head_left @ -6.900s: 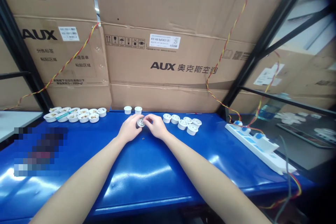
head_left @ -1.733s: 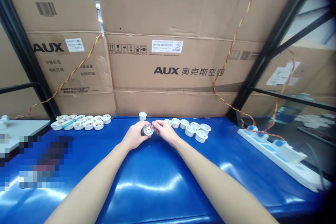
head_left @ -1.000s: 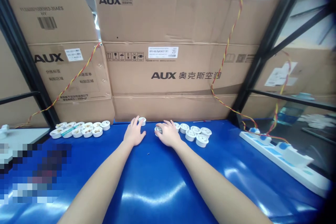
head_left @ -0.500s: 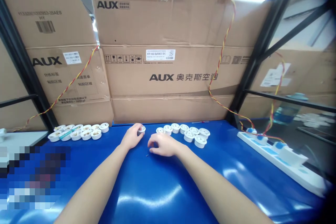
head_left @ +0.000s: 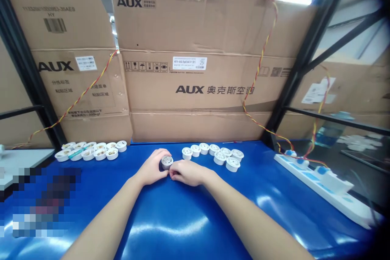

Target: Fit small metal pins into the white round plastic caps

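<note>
A round white cup [head_left: 167, 161] is between the thumb and fingers of my left hand [head_left: 154, 167], near the middle of the blue table. Just to its right, my right hand [head_left: 186, 172] has its thumb and index finger pinched together at the table surface; what they hold is too small to name. Several white round cups [head_left: 219, 157] stand behind and to the right of my right hand. At the far left are two rows of similar cups [head_left: 88, 154] with brownish contents, and a teal stick [head_left: 75, 154] lies across them.
Large cardboard sheets [head_left: 195, 101] stand behind the blue table [head_left: 170, 219]. A white power strip [head_left: 326, 189] with plugs runs along the right edge. Black rack posts rise at both sides, with twisted red and yellow wires. A pixelated patch covers the lower left.
My left hand has brought the cup nearer and slightly to the right. My right hand has lowered, and its fingertips have closed where a tiny piece lay on the table.
</note>
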The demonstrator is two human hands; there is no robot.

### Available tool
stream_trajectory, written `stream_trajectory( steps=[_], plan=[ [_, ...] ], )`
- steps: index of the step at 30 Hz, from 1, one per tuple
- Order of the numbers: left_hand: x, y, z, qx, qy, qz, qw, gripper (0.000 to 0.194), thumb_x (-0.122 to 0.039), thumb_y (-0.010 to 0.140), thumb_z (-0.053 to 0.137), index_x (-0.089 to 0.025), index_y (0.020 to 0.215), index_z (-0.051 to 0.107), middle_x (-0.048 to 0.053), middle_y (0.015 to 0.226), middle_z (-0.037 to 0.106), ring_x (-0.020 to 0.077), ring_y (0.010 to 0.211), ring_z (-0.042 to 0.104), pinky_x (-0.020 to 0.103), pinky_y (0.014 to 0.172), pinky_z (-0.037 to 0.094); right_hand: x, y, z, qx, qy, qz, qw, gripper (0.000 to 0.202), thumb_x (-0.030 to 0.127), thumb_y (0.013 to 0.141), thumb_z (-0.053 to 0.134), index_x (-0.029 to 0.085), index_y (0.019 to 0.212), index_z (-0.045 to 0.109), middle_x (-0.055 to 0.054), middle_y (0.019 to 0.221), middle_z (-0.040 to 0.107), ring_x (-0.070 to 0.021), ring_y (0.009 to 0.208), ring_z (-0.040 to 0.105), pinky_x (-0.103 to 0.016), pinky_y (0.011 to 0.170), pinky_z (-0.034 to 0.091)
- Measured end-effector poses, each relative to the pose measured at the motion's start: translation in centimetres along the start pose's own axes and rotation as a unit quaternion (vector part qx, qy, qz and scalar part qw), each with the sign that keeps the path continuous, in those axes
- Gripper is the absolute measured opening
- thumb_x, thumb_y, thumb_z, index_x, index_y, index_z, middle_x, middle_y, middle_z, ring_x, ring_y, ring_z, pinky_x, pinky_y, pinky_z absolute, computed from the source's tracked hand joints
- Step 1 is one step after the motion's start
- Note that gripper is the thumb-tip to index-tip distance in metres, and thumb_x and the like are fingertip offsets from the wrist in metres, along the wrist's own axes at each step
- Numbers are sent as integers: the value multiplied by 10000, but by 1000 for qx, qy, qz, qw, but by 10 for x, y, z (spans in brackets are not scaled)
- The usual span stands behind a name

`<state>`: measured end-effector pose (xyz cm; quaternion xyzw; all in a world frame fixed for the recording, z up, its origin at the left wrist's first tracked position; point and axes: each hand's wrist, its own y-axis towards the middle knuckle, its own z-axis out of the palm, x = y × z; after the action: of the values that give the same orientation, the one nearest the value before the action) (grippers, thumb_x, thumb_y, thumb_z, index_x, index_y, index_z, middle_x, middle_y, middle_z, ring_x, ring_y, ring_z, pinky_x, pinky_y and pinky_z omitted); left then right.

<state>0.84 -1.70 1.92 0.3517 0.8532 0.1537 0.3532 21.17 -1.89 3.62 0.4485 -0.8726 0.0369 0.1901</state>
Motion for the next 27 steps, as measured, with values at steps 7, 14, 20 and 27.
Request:
stream_trajectory(
  steps=[7,14,20,27],
  plan=[
    [-12,3,-1,-26,87,61,994,220,-201,738,657,-221,956,633,43,1074,651,221,1008,575,360,894,432,-14,-1,-2,-99,169,68,978,132,242,893,489,182,867,603,-6,802,605,-133,723,518,-254,684,404],
    [-7,6,8,-83,124,92,985,132,-285,891,591,-227,878,709,17,846,734,169,805,632,318,739,425,-17,4,2,-97,398,127,903,203,386,873,535,187,842,567,40,620,479,-87,538,414,-204,483,297],
    [-5,8,11,-163,84,96,978,162,-317,895,596,-224,823,708,8,792,732,157,751,637,307,719,458,-16,7,1,-130,478,108,862,286,453,806,629,169,827,607,9,689,557,-85,551,473,-211,491,344],
    [-5,7,13,-152,68,26,986,264,-328,773,719,-235,1008,643,46,1041,669,218,994,595,369,877,473,-15,8,-1,-181,394,128,892,239,400,843,572,166,811,607,21,645,555,-90,542,462,-222,519,347]
  ],
)
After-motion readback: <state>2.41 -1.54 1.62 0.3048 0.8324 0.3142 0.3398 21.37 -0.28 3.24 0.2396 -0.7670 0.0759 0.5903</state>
